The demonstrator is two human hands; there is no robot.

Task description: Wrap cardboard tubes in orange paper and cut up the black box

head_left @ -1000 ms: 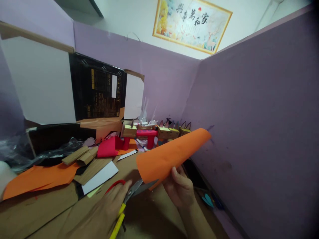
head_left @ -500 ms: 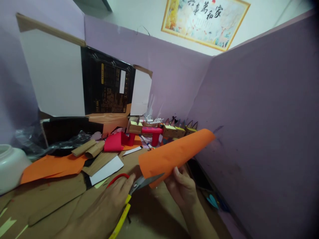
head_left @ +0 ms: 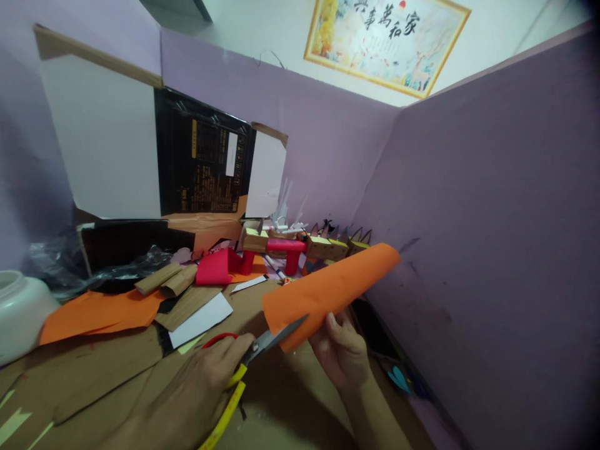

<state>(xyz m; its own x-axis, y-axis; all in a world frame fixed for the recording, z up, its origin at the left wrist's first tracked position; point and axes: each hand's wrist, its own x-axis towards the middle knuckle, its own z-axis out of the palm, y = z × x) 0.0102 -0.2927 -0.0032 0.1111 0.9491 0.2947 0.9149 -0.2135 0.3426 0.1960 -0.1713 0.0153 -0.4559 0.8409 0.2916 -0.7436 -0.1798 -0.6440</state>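
Note:
My left hand [head_left: 197,390] is closed on a pair of scissors [head_left: 244,369] with red and yellow handles. Their blades are closed on the lower edge of a curled orange paper sheet [head_left: 328,290]. My right hand [head_left: 344,350] grips that sheet from below, fingers wrapped round its lower edge, and holds it above the brown cardboard-covered table [head_left: 94,375]. The sheet slants up to the right towards the purple partition.
A black and white open box [head_left: 187,169] stands at the back. In front of it lie orange paper [head_left: 98,312], red paper [head_left: 213,269], cardboard scraps, a white card [head_left: 201,320] and small cardboard figures [head_left: 323,247]. A white jar [head_left: 21,315] sits at the left. Purple walls [head_left: 492,219] close in the right.
The view has shifted, so the white jar now shows at the left. The scissors' blades have closed further onto the orange sheet's edge. Both hands keep their grip.

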